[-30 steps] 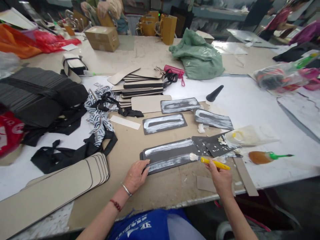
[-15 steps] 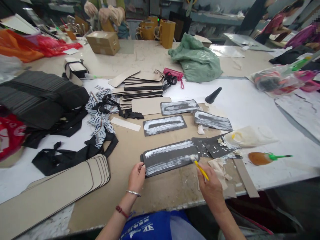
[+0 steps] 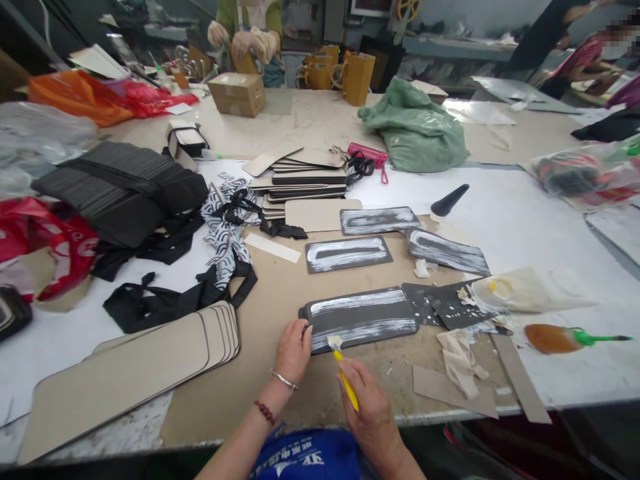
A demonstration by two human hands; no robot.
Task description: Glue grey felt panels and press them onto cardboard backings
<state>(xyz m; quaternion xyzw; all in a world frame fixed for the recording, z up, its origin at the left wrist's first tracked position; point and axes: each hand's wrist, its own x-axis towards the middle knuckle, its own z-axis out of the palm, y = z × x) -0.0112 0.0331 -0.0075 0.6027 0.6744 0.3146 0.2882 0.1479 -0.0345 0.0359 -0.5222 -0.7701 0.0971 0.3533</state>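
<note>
A dark rectangular panel (image 3: 363, 317) lies in front of me, with white streaks brushed along its two long edges and a bare dark middle. My left hand (image 3: 294, 350) pinches its left end between thumb and fingers. In my right hand (image 3: 367, 400) is a yellow-handled brush (image 3: 346, 380), its pale bristles touching the lower left edge of the panel. Beyond it lie a smaller panel (image 3: 349, 255) with a ring of white streaks, another white-streaked panel (image 3: 380, 220), and a third one (image 3: 447, 252) to the right.
Spattered dark scraps (image 3: 450, 308) and a cloudy plastic bag (image 3: 530, 290) lie to the right, near an amber bottle with green nozzle (image 3: 555, 338). At left are long beige boards (image 3: 130, 373) and black straps (image 3: 165, 300). A co-worker's hands (image 3: 245, 43) show across the table.
My right hand has carried the brush left along the panel's near edge, from its right end to near its left end. My left hand keeps its hold. The whole view has shifted.
</note>
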